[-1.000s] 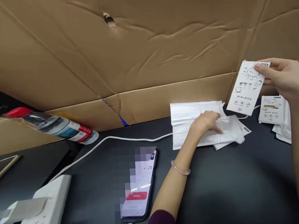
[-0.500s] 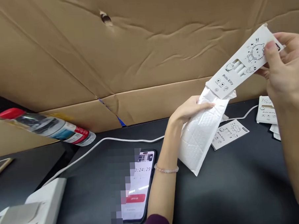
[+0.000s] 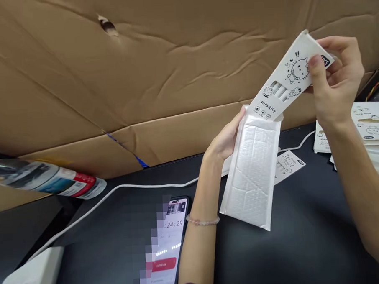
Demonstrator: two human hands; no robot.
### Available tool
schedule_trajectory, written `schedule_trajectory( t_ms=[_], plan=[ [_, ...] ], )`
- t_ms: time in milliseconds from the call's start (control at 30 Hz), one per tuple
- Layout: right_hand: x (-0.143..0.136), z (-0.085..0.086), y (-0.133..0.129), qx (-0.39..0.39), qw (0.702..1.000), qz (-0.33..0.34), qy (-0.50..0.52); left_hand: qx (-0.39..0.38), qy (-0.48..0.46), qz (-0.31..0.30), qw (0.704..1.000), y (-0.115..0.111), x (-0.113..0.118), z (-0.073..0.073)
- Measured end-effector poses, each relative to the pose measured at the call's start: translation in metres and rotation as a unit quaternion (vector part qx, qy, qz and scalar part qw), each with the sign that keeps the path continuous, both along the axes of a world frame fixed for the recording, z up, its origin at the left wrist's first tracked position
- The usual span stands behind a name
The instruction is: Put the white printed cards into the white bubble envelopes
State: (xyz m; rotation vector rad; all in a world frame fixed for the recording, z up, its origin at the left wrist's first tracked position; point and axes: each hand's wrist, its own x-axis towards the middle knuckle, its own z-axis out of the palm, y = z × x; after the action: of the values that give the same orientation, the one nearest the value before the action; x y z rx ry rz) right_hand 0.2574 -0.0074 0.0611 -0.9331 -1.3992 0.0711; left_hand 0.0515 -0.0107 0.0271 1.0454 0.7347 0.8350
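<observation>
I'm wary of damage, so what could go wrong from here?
The box sits at an angle in the top of the pouch, so a corner might snag. The left hand holds the pouch only near its top, so it could slip. The left forearm might nudge the phone beside it.

White box [image 3: 291,77] with black drawings [image 3: 299,69]
</observation>
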Motion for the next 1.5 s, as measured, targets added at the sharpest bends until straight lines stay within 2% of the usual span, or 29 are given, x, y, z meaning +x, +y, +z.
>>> schedule_trajectory(
  t_ms=[133,300,500,667,800,1033,1100,1200,1333,1500],
  plan=[
    [0.002,-0.002,0.004,-0.071,0.996,0.059,0.005,-0.004,0.008,0.03,1.0,0.005,0.003,-0.01],
    [0.007,-0.007,0.009,-0.145,0.984,0.095,0.027,0.01,0.05,0.06,0.997,0.011,0.002,-0.018],
    [0.001,-0.013,0.012,-0.177,0.977,0.12,0.024,0.043,0.108,0.071,0.991,0.013,-0.007,-0.017],
    [-0.005,-0.017,0.013,-0.218,0.961,0.17,-0.025,0.045,0.134,0.061,0.988,0.013,-0.01,-0.015],
    [-0.009,-0.022,0.016,-0.227,0.959,0.169,-0.029,0.067,0.146,0.055,0.985,0.016,-0.008,-0.014],
    [-0.014,-0.027,0.016,-0.287,0.934,0.213,-0.016,0.029,0.11,0.079,0.99,0.02,-0.01,-0.011],
    [-0.017,-0.029,0.015,-0.304,0.92,0.242,-0.043,0.019,0.092,0.109,0.99,0.019,-0.01,-0.009],
    [-0.024,-0.033,0.014,-0.306,0.898,0.287,-0.134,0.02,0.066,0.147,0.987,0.019,-0.01,-0.006],
    [-0.036,-0.043,0.012,-0.274,0.877,0.289,-0.27,0.034,0.048,0.187,0.981,0.022,-0.012,-0.008],
    [-0.044,-0.052,0.012,-0.247,0.863,0.316,-0.306,0.059,0.074,0.204,0.974,0.022,-0.017,-0.01]
  ],
)
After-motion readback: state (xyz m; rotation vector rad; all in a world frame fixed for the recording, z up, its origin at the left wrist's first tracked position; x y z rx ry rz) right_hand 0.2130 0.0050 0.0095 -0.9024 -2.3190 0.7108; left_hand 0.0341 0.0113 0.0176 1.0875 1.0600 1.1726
